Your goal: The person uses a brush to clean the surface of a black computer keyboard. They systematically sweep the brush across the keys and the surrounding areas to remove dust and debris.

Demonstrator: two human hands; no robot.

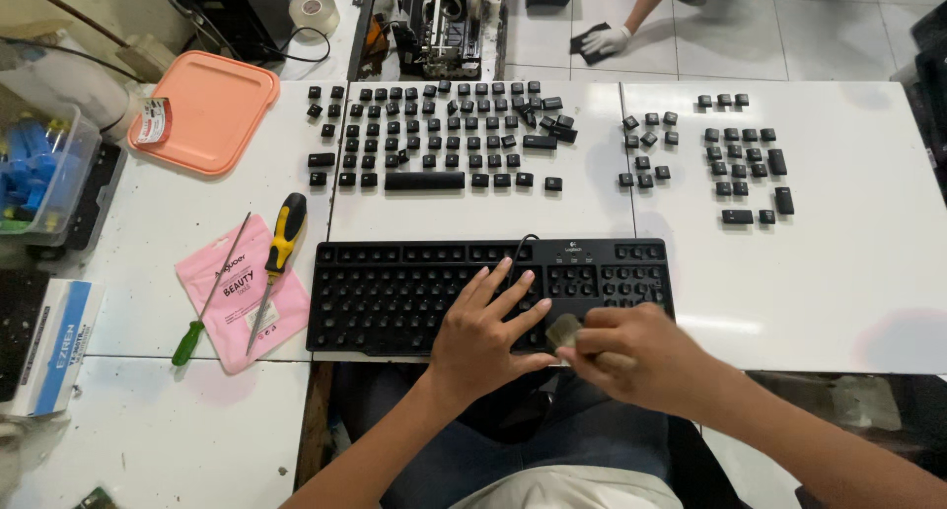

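My left hand lies open, flat on the keyboard; my right hand grips a cloth. Hard wiping could shove the keyboard off the bench's near edge.

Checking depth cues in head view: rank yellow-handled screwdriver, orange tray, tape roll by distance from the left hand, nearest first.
From the left hand:
1. Yellow-handled screwdriver, on the pink pouch to its left.
2. Orange tray, far left of the table.
3. Tape roll, top, beyond the table edge.
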